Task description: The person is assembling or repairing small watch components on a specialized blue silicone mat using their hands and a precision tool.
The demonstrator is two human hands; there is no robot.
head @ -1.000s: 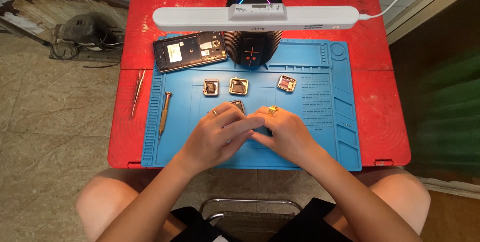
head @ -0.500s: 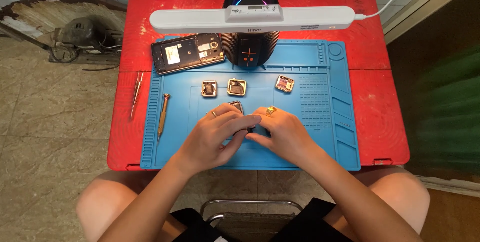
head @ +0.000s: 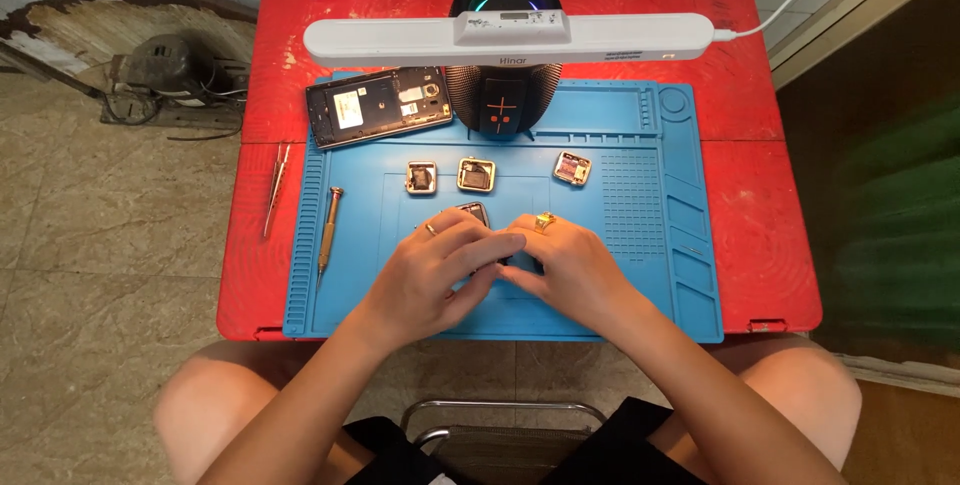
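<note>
Right now both hands, left hand (head: 432, 270) and right hand (head: 568, 267), pinch a small dark gadget (head: 474, 213) on the blue mat (head: 640, 275); prying it needs tiny, careful moves.

Three small square parts (head: 421, 178) (head: 476, 174) (head: 572, 168), one opened phone (head: 378, 108), one screwdriver (head: 329, 229), one pair of tweezers (head: 276, 188).

A work mat (head: 640, 275) lies across the middle of the table (head: 760, 205). Near the mat's centre the left hand (head: 435, 270) and right hand (head: 570, 270) meet over a small device (head: 474, 213) — fingers touching. Above them sit three small square parts (head: 476, 174) in a row. At the mat's left edge lies a screwdriver (head: 328, 229), tweezers (head: 274, 188) further left on the table. An opened phone (head: 378, 107) lies upper left of the mat, a round speaker (head: 505, 95) just right of it — a lamp bar (head: 505, 38) crosses over it.
</note>
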